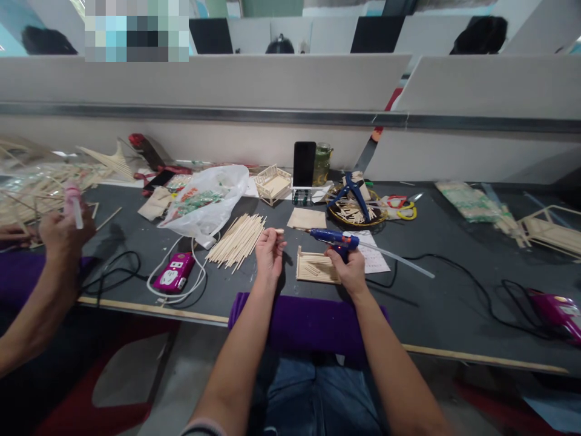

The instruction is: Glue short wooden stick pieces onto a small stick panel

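My right hand point(348, 266) is wrapped round the handle of a blue hot glue gun point(333, 237), with a clear glue stick point(403, 261) poking out of its back end. The nozzle points left, toward my left hand point(270, 249). Between the fingertips of that hand is a short wooden stick point(279, 231), a small gap from the nozzle. Below the gun lies a flat panel of wooden sticks point(313, 266), with a few loose short pieces on it and its right part behind my right hand. A pile of thin wooden sticks point(238, 241) lies left of my left hand.
A small stick-built model point(273, 184), a phone point(304, 164), a basket of short sticks point(356, 209) and scissors point(403, 206) stand along the back. A purple rolled cloth point(313, 324) lies at the front edge. Left are a magenta power strip point(175, 272) and a co-worker's hand point(63, 233).
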Motion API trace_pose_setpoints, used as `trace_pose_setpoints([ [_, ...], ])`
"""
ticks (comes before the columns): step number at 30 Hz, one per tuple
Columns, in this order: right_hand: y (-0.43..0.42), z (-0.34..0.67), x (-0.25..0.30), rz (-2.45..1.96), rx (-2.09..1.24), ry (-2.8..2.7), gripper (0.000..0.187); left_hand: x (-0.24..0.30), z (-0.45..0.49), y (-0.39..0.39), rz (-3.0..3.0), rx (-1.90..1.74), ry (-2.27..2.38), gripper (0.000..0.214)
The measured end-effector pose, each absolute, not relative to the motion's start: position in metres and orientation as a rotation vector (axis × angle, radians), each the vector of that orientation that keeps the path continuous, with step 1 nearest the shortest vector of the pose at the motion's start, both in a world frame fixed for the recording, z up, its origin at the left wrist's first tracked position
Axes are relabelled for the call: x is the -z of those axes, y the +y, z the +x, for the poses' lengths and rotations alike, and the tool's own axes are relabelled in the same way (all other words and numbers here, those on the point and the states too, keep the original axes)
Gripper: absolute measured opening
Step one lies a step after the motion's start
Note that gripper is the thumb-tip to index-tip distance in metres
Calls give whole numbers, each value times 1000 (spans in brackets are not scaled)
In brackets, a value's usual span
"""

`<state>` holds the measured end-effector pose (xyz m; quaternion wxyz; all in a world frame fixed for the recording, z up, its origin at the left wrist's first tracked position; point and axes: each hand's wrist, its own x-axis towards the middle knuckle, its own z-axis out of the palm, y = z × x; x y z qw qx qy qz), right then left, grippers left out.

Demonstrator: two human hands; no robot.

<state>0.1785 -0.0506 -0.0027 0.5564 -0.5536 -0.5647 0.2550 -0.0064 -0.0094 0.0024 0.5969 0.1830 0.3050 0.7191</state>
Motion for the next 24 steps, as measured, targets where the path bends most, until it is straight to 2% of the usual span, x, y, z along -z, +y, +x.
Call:
trace_pose_setpoints([
  [10, -51, 178, 3, -1298, -610, -1337, 22, 0, -9, -9, 416, -1644, 724, 31],
  [19, -51, 178, 3, -1300, -621, -1322, 22, -3, -3, -10, 626, -1795, 806, 49],
  [24, -51, 178, 2, -1295, -631, -1317, 23, 1, 1, -11, 733, -1820, 904, 30],
])
